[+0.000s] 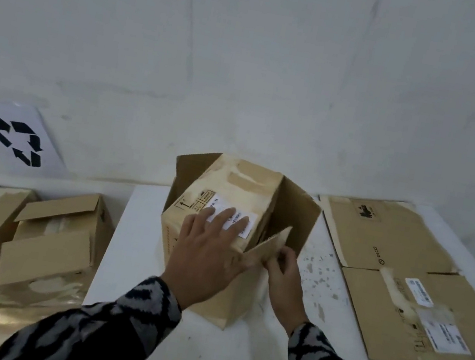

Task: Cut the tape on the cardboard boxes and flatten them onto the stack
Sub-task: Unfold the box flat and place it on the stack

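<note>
- A cardboard box point(224, 209) is seen on its side in the middle of the white table point(200, 348), with its end flaps open.
- The left hand point(210, 254) is laid flat on top of the box, with the fingers spread over a white label point(234, 219).
- A loose flap point(268, 248) on the right of the box is pinched by the right hand point(282, 276).
- The tape on this box looks already cut, since the flaps are open. The box is not squashed flat yet, so that step is judged to be left.
- A stack of flat cardboard point(397, 271) is seen to the right of the box, so some boxes are judged to be done.
- More boxes point(55, 236) are seen to the left of the box, lower than the table. They look like they are waiting.
- A recycling sign point(14, 140) is seen on the wall, behind and left of the box.
- No knife or cutter can be seen.
- The words on the labels cannot be read.
- The far end of the box is hidden.
</note>
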Demonstrator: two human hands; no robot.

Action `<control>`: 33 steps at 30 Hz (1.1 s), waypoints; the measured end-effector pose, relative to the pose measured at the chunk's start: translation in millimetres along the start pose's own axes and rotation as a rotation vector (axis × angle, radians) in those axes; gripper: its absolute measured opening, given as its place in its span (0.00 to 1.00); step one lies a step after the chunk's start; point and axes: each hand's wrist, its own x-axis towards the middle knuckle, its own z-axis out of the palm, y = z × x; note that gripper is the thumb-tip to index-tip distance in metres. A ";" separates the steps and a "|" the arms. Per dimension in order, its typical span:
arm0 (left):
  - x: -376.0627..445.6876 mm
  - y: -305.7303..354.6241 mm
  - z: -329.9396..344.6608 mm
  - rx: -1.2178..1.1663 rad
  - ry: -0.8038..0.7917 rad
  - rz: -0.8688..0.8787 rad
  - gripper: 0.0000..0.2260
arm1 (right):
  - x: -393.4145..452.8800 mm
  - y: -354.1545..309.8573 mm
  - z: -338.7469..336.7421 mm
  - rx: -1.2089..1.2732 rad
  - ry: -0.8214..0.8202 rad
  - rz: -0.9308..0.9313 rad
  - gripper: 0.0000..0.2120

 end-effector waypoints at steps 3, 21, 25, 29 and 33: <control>17.4 1.7 1.8 0.031 -0.037 -0.086 0.35 | -12.7 0.1 -16.1 -0.061 0.136 -0.075 0.09; 15.1 -109.0 -68.3 -0.275 -0.398 -0.238 0.23 | -14.5 -5.7 -44.7 -0.165 0.432 0.050 0.19; -30.7 -52.0 -52.4 -0.486 -0.277 -0.283 0.09 | -37.2 3.0 -21.8 -0.199 0.325 -0.089 0.11; -27.2 -9.4 -29.9 -0.606 -0.128 -0.483 0.15 | -50.8 1.8 1.5 -0.190 0.216 -0.152 0.15; -21.4 -2.6 -25.8 -0.788 -0.157 -0.629 0.22 | -42.8 -21.3 -14.7 -0.076 0.102 -0.136 0.18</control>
